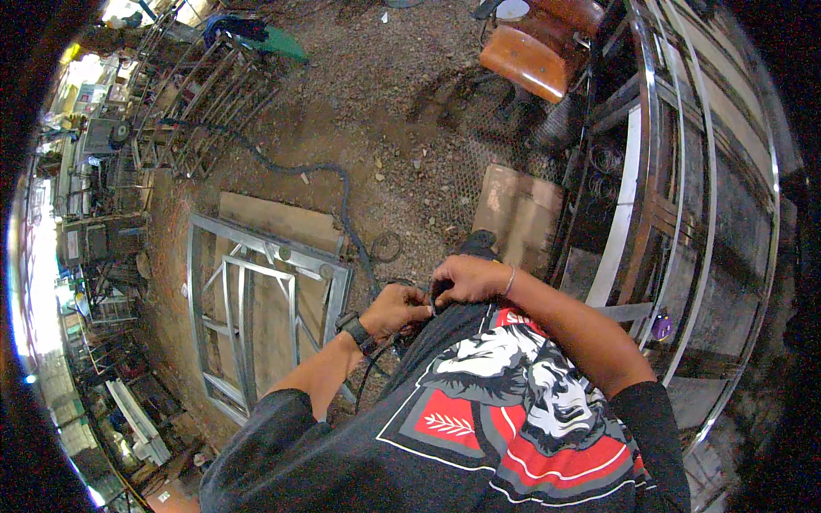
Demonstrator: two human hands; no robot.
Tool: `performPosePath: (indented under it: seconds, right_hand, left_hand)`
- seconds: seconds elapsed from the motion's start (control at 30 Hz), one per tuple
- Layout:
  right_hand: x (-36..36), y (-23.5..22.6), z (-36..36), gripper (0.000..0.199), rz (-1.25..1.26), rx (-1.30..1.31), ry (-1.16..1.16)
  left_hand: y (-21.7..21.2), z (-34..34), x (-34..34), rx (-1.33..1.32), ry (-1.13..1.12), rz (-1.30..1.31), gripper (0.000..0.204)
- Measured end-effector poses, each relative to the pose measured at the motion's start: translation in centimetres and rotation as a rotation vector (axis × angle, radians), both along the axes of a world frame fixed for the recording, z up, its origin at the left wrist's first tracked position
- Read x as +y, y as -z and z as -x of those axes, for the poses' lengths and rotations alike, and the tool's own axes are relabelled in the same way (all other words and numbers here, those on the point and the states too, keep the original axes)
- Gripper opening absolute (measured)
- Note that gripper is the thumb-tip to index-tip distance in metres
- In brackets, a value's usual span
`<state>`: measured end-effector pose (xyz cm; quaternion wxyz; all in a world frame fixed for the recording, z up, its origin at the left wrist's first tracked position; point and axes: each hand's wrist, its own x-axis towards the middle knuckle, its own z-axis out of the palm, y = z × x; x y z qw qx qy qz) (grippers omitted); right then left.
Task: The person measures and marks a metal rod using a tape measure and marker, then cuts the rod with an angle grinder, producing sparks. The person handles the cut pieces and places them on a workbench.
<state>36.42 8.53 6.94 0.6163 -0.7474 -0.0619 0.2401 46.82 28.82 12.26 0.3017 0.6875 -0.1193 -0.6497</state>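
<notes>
Close in front of my dark printed shirt [462,368], my two hands meet. My left hand [396,310], with a dark watch [351,328] on its wrist, pinches at a small pale bit. My right hand [472,279] has its fingers bent down against something dark and thin, right beside the left fingertips. What lies between the fingers is too small and too hidden to name. A black cord [368,376] hangs just below my left hand. Part of a dark shoe [479,243] shows beyond my right hand.
Left of my hands, a grey metal frame [196,291] lies on the ground over cardboard [282,214]. A dark hose [316,167] snakes across the gravel. An orange-brown chair [526,64], a cardboard sheet [513,205] and a long metal rack [654,162] stand or lie right.
</notes>
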Motion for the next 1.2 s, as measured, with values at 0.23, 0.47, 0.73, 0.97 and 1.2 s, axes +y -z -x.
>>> performPosePath:
  seconds: [0.23,0.47,0.73,0.97,1.2]
  right_hand:
    - [-0.1,-1.2,-0.5,0.032,-0.023,0.071,-0.017]
    - [-0.1,-0.9,-0.5,0.035,-0.096,0.112,0.015]
    - [1.7,-2.0,-2.2,0.055,0.299,-0.056,-0.105]
    - [1.3,-1.0,-1.7,0.051,0.318,-0.105,-0.053]
    - [0.3,2.7,-2.3,0.049,0.224,-0.263,-0.142]
  left_hand:
    - [-1.4,-0.4,-0.5,0.08,-0.087,-0.08,0.016]
    - [0.1,-0.2,-0.7,0.058,-0.137,-0.016,0.011]
    - [1.5,-0.3,0.0,0.207,-0.463,-0.027,0.017]
    - [5.9,-2.3,1.8,-0.728,0.598,0.413,0.01]
    - [7.3,-4.4,2.9,0.027,0.254,-0.092,0.014]
